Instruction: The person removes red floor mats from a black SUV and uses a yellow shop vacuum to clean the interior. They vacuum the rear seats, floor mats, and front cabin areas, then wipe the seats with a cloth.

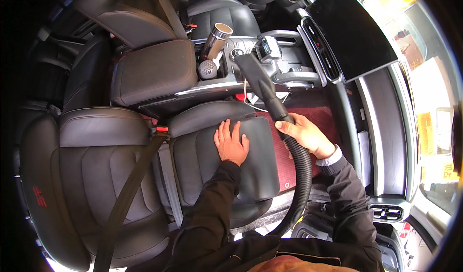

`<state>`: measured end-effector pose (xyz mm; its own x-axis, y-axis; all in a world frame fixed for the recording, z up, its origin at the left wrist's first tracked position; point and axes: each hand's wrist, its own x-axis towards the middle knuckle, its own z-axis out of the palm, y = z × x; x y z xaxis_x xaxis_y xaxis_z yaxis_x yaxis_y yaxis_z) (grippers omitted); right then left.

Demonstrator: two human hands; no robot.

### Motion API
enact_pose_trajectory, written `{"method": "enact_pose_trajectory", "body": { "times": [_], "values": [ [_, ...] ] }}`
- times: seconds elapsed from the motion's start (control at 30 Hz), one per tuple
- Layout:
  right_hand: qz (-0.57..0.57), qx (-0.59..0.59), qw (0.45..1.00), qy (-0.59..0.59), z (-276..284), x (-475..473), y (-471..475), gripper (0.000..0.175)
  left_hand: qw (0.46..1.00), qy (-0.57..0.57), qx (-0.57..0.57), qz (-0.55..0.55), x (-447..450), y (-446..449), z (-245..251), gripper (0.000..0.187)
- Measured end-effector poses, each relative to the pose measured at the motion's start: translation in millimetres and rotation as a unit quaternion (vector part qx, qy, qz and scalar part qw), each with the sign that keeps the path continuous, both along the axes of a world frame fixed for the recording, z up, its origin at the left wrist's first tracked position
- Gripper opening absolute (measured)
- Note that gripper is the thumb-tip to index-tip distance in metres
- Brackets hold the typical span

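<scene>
My right hand (302, 133) grips a black vacuum cleaner wand just above its ribbed hose (303, 178). The wand ends in a flat crevice nozzle (257, 77), whose tip lies over the centre console (231, 48) beside the rotary knob (237, 53) and the gear selector (269, 49). Whether the tip touches the console, I cannot tell. My left hand (231, 142) rests palm down, fingers spread, on the black leather seat cushion (193, 156). It holds nothing.
A flask (217, 40) and a microphone (208, 69) stand in the cup holders. A white cable (246, 95) hangs by the console. The fastened seat belt (132, 189) crosses the seat. A large screen (351, 31) juts from the dashboard. Red matting (289, 163) covers the footwell.
</scene>
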<state>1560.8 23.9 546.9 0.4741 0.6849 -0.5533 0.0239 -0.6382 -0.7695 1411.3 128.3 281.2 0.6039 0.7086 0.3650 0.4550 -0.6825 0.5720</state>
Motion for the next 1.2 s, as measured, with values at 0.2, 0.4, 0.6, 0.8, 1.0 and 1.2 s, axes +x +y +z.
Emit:
{"method": "enact_pose_trajectory", "body": {
  "times": [0.2, 0.4, 0.6, 0.8, 1.0, 1.2],
  "values": [
    [-0.068, 0.05, 0.995, 0.059, -8, 27, 62, 0.051, 1.0, 0.001, 0.007, -0.002, 1, 0, 3, 0.052],
    [-0.123, 0.091, 0.975, 0.16, -39, 50, 98, 0.052, 0.999, 0.02, 0.032, -0.008, 3, -2, 2, 0.052],
    [-0.073, 0.103, 0.988, 0.088, 2, 30, 20, 0.055, 0.999, 0.035, 0.034, -0.008, 6, -4, 1, 0.054],
    [-0.15, 0.165, 0.975, -0.003, 27, 48, -59, 0.047, 0.998, 0.048, 0.031, -0.01, 7, -5, 2, 0.055],
    [-0.162, 0.018, 0.985, 0.054, 6, 91, -25, 0.048, 0.998, 0.044, 0.032, -0.008, 8, -5, 3, 0.055],
    [-0.21, 0.066, 0.969, 0.115, -1, 145, 17, 0.048, 0.998, 0.05, 0.018, -0.012, 6, -4, 2, 0.055]
  ]
}}
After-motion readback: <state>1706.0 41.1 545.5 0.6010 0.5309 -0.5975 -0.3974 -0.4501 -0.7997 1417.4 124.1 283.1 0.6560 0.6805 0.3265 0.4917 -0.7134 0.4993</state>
